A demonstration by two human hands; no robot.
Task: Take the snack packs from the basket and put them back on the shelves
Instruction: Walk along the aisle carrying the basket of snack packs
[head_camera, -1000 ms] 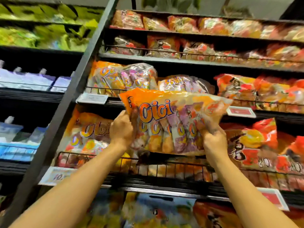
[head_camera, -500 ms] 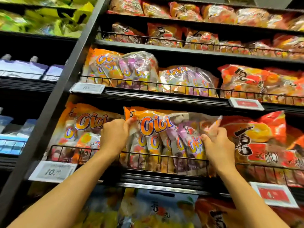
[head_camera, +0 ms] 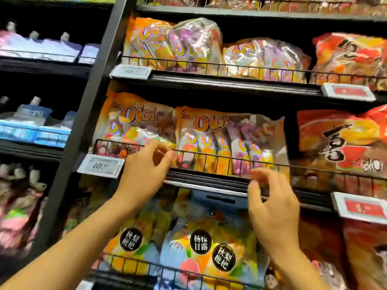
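An orange and purple Cici snack pack (head_camera: 228,141) stands upright on the middle shelf (head_camera: 209,181), behind the black wire rail. Another pack of the same kind (head_camera: 134,122) stands to its left. My left hand (head_camera: 144,174) hovers in front of the rail at the pack's lower left, fingers apart, holding nothing. My right hand (head_camera: 272,206) is lower, in front of the shelf edge below the pack's right side, also open and empty. The basket is out of sight.
More Cici packs (head_camera: 173,42) fill the shelf above. Red-orange bags (head_camera: 343,141) sit to the right. Blue and yellow fruit packs (head_camera: 201,243) are on the shelf below. A black upright post (head_camera: 83,126) separates spouted pouches (head_camera: 31,120) at left. Price tags (head_camera: 100,165) clip to shelf edges.
The Cici pack went from held in the air to standing on the middle shelf. Both hands have let go and drawn back and down from it.
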